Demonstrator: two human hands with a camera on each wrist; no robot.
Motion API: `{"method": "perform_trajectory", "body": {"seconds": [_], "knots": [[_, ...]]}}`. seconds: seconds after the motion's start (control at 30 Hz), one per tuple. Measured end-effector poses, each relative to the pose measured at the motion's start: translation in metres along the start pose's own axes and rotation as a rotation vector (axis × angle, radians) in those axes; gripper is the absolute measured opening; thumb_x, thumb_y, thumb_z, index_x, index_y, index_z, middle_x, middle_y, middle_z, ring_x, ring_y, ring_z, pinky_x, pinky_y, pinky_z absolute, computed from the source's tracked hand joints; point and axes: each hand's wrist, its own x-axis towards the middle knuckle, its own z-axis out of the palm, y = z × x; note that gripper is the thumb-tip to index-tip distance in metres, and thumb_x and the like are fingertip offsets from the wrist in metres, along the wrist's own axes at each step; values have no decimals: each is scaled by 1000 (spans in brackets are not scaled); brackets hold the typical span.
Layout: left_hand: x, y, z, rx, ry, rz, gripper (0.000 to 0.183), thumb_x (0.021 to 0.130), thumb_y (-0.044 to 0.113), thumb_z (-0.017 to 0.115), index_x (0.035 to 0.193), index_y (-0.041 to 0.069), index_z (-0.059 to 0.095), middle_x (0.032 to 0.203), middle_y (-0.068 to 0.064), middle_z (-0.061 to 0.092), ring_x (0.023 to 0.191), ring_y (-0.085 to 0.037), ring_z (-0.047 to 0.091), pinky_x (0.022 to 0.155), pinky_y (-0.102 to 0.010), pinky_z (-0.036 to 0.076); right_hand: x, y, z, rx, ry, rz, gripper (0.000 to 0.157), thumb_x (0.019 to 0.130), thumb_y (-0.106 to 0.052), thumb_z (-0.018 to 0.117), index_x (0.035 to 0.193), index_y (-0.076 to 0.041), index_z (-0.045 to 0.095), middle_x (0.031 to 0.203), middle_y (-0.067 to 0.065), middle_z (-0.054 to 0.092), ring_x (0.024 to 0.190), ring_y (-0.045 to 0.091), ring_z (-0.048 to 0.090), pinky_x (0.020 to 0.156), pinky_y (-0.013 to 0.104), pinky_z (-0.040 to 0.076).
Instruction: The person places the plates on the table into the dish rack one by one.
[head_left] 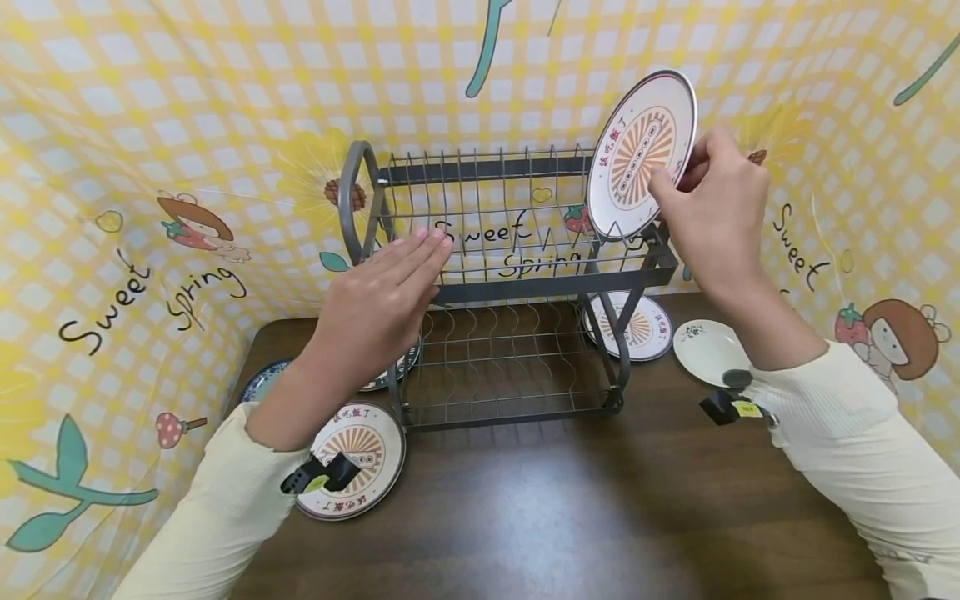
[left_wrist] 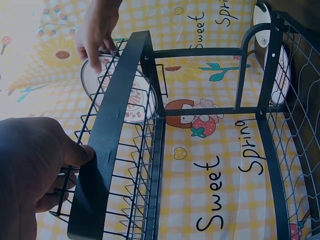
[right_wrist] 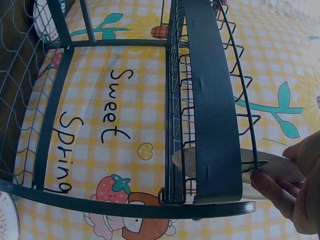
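A grey two-tier dish rack [head_left: 555, 287] stands on the table. My right hand [head_left: 716, 212] pinches a white plate [head_left: 626, 158] by its right edge, thumb on the printed face. The plate is nearly upright, its lower edge among the wires at the right end of the upper tier. In the right wrist view the plate [right_wrist: 282, 167] shows edge-on between the wires. My left hand [head_left: 378, 296] holds the upper tier's front edge at the left. In the left wrist view its thumb [left_wrist: 80, 154] presses the front bar, with fingers curled by the wires.
On the brown table [head_left: 525, 508], a printed plate [head_left: 375, 492] lies at left, near blue-patterned dishes [head_left: 262, 379] partly hidden by the left arm. Behind the rack's right side lie another printed plate [head_left: 648, 329] and a cream dish [head_left: 705, 350]. Yellow checked cloth [head_left: 285, 75] surrounds the table.
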Motion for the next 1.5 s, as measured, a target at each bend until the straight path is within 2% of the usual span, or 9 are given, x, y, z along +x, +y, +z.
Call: {"method": "perform_trajectory", "body": {"seconds": [0.17, 0.37, 0.53, 0.67, 0.8, 0.9, 1.03, 1.27, 1.5], "knots": [[0, 1, 0, -5, -11, 1, 45, 92, 9, 62, 136, 3, 53, 134, -14, 57, 125, -27, 55, 105, -41, 46, -2, 5, -3, 17, -68, 30, 41, 83, -48, 66, 93, -10, 58, 70, -13, 57, 54, -9, 53, 56, 11, 43], [0, 1, 0, -9, -14, 1, 45, 91, 8, 63, 135, 2, 54, 134, -14, 56, 125, -28, 55, 106, -41, 45, -8, 12, -6, 11, -88, -6, 59, 80, -61, 65, 100, -6, 63, 78, -2, 64, 61, -3, 54, 57, 15, 42], [1, 0, 1, -10, -7, -2, 45, 91, 8, 64, 135, 2, 55, 134, -14, 57, 125, -28, 55, 106, -41, 45, -16, 16, -8, 14, -95, -61, 59, 79, -60, 67, 103, -6, 62, 87, 6, 69, 69, -4, 56, 63, 10, 42], [1, 0, 0, -5, -8, -5, 46, 91, 8, 63, 136, 3, 53, 134, -13, 57, 126, -28, 55, 107, -41, 45, -23, 20, -11, 27, -114, -156, 55, 80, -52, 71, 108, -5, 64, 92, 8, 71, 79, 6, 65, 69, 7, 48], [0, 2, 0, 0, -13, 0, 48, 91, 7, 64, 137, 2, 52, 134, -14, 57, 126, -28, 54, 106, -43, 46, -33, 30, -14, 23, -153, -268, 55, 79, -43, 77, 115, -3, 65, 103, 12, 71, 91, 23, 68, 78, 26, 57], [-1, 3, 0, -2, -18, 4, 48, 90, 6, 64, 137, 1, 52, 135, -15, 56, 127, -29, 54, 106, -43, 46, -40, 39, -15, -20, -180, -349, 58, 75, -38, 81, 118, -1, 66, 115, 15, 68, 106, 30, 64, 91, 43, 52], [0, 3, -2, -1, -19, 5, 48, 91, 6, 63, 137, 1, 52, 136, -15, 55, 128, -28, 53, 107, -43, 45, -48, 54, -16, -56, -198, -470, 59, 73, -31, 83, 122, -3, 65, 128, 13, 64, 120, 34, 58, 103, 49, 46], [-1, 3, -1, -5, -15, 1, 49, 91, 6, 64, 138, 2, 51, 136, -15, 55, 128, -29, 53, 109, -42, 43, -60, 70, -11, 9, -176, -579, 41, 76, -15, 80, 115, -3, 70, 127, 8, 64, 112, 31, 64, 90, 41, 53], [-4, 3, 0, -7, -11, 1, 52, 91, 5, 63, 140, 1, 48, 139, -15, 53, 132, -28, 49, 112, -41, 40, -67, 75, 0, 81, -80, -635, 30, 78, -10, 77, 106, -1, 73, 119, 10, 66, 112, 25, 64, 96, 25, 49]]}}
